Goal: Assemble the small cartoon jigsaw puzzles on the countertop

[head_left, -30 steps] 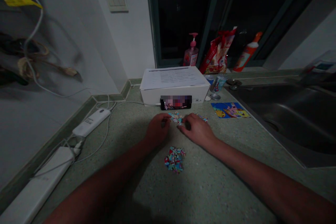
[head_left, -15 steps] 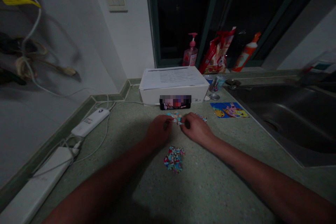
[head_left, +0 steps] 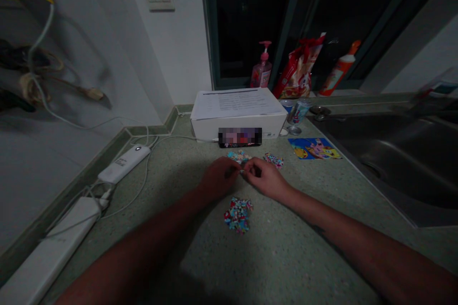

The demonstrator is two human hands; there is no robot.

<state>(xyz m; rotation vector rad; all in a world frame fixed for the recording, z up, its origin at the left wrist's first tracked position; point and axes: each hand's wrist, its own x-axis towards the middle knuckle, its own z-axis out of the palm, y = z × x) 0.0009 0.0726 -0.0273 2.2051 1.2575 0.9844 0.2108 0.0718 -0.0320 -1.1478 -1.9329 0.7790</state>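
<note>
My left hand (head_left: 221, 176) and my right hand (head_left: 266, 176) meet at the fingertips over the counter, both pinched closed. Between them shows a small pale jigsaw puzzle piece (head_left: 242, 170), mostly covered by the fingers. Just beyond my hands lies a light blue and cream group of puzzle pieces (head_left: 238, 156), partly hidden. A second small pile of puzzle pieces (head_left: 274, 160) sits behind my right hand. Nearer to me, between my forearms, is a larger multicoloured pile of puzzle pieces (head_left: 238, 215).
A phone (head_left: 239, 138) leans against a white box (head_left: 203, 128) topped with papers. To the right lie a blue cartoon picture card (head_left: 315, 148), a can (head_left: 299, 111) and a metal sink (head_left: 358, 167). A power bank (head_left: 124, 164), cables and a power strip (head_left: 53, 248) line the left.
My hands have come closer together, fingertips now touching or nearly so, and slightly nearer to me. More of the pieces behind them shows. The view has shifted slightly.
</note>
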